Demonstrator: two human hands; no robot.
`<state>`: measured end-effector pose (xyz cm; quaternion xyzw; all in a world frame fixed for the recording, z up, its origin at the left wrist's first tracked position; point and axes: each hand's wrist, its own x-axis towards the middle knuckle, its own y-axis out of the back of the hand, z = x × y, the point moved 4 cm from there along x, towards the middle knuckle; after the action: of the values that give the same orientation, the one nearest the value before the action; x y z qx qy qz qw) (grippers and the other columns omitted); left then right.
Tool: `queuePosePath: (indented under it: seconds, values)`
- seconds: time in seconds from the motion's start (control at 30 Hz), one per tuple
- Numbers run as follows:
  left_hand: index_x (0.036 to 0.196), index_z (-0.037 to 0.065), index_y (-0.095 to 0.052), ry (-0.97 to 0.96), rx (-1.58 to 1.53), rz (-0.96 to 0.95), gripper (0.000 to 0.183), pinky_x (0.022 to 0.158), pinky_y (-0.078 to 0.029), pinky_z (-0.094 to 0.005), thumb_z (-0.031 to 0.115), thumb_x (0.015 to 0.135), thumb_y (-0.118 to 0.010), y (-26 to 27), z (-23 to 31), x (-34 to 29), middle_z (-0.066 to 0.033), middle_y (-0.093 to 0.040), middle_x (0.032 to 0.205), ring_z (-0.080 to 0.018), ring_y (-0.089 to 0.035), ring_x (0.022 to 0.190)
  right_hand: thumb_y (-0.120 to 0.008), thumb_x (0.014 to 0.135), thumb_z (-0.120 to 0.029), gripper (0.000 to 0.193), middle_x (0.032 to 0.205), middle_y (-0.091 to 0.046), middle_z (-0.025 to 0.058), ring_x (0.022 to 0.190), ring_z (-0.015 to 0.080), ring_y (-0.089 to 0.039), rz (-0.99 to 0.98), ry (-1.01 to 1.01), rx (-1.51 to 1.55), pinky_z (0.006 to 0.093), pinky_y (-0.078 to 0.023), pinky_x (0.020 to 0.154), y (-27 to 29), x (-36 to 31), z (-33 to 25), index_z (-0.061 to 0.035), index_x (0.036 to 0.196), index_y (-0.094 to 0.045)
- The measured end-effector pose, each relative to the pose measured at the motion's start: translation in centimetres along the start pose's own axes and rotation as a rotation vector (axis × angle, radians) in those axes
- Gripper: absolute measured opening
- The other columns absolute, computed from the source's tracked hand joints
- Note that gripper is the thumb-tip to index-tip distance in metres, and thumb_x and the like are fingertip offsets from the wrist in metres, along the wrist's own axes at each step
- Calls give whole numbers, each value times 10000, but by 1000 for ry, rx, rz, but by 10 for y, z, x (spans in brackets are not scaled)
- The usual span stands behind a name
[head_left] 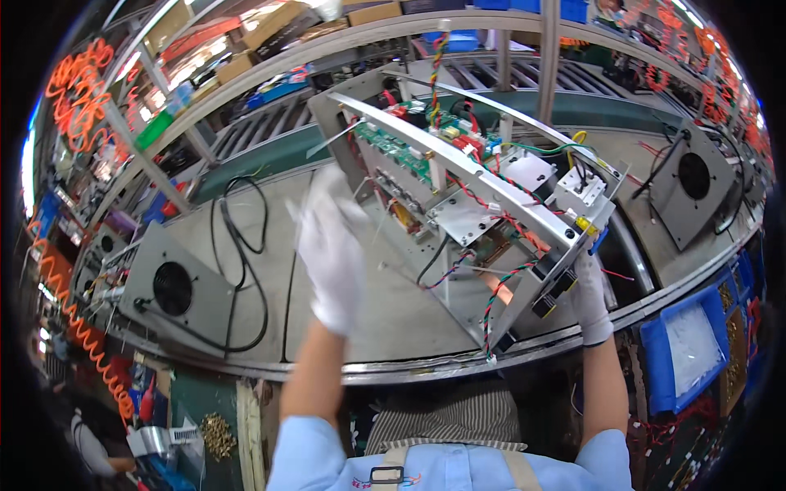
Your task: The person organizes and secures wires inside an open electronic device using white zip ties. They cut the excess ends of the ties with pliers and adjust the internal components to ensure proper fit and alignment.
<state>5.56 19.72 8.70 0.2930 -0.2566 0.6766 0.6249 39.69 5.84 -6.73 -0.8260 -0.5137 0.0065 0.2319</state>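
Note:
An open metal chassis (458, 151) with green circuit boards (401, 155) and twisted coloured wires stands at an angle on the bench before me. My left hand (332, 245), in a white glove, is raised beside its left side. Motion smears its fingers, so their pose is unclear. Close to those fingers a thin pale strip (334, 139) reaches toward the chassis rail; whether they touch cannot be made out. At the near right end, my gloved right hand (589, 299) grips the chassis end panel beside black connectors (557, 293), its fingertips partly hidden. A white terminal block (580, 192) sits above that hand.
Grey fan-fitted units stand at left (176, 282) and right (696, 176). A black cable (237, 237) loops across the bench. Blue bins (684, 352) lie at the near right, and brass-coloured screws (217, 434) at the near left. Metal framing (548, 65) spans the back.

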Motion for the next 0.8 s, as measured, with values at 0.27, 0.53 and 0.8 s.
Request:
queuePosePath:
  seconds: [0.27,0.53,0.8]
  values:
    - [1332,19,-515,-139,1,-61,471,694,-478,-376,12,861,-527,-51,83,-149,-159,-584,938,-318,-563,769,-740,846,-280,662,1252,-570,69,1134,173,-550,-153,36,-177,326,-427,978,-15,-23,-2,-9,1358,-419]
    - [1187,8,-596,-19,-159,69,262,804,-488,-315,35,931,-546,-17,61,-136,-156,-637,969,-259,-637,892,-729,860,-247,596,1230,-558,63,1097,149,-520,-108,71,-148,299,-389,984,-69,-69,-8,0,1318,-437]
    - [1323,-82,-467,549,-44,-246,464,888,-508,-296,148,943,-601,36,-28,-162,-139,-655,1135,-184,-636,1054,-768,777,-480,717,1173,-560,44,1112,181,-544,-74,54,-270,349,-411,997,-48,-66,-1,-42,1258,-465]
